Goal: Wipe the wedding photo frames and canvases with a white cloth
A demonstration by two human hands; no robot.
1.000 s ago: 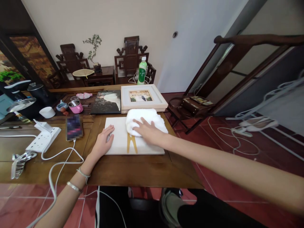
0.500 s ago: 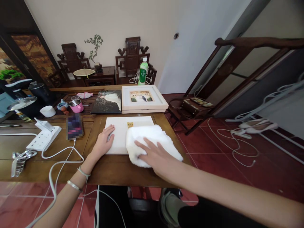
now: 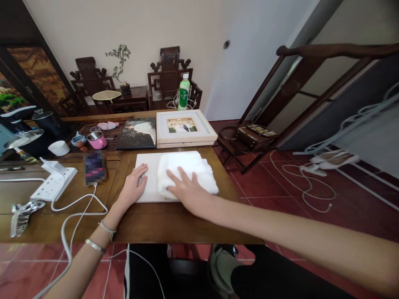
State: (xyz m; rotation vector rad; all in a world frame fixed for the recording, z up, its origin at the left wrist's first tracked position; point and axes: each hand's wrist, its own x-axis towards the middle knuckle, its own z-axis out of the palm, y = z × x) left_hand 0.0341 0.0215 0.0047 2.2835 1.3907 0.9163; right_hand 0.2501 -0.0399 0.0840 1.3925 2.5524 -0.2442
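Note:
A folded white cloth (image 3: pixel 187 166), fluffy like a small towel, lies over the right part of a flat white panel (image 3: pixel 148 174) on the wooden table. My right hand (image 3: pixel 188 189) rests on the cloth with fingers spread, pressing it against the panel. At the panel's left edge lies my left hand (image 3: pixel 134 185), its fingers stretched out and touching the panel's side and surface. The cloth hides most of the panel's right half, including the small yellow mark that showed earlier.
Behind the panel lie a framed picture (image 3: pixel 183 139) and a dark picture with a white bird (image 3: pixel 137 135). A green bottle (image 3: pixel 183 93) stands beyond. Leftward are a power strip (image 3: pixel 52 185), a phone (image 3: pixel 95 168), cables and a pink cup (image 3: pixel 96 140).
My right hand has slid the cloth up and to the left across the panel, covering the yellow mark. My left hand has stayed at the panel's left edge.

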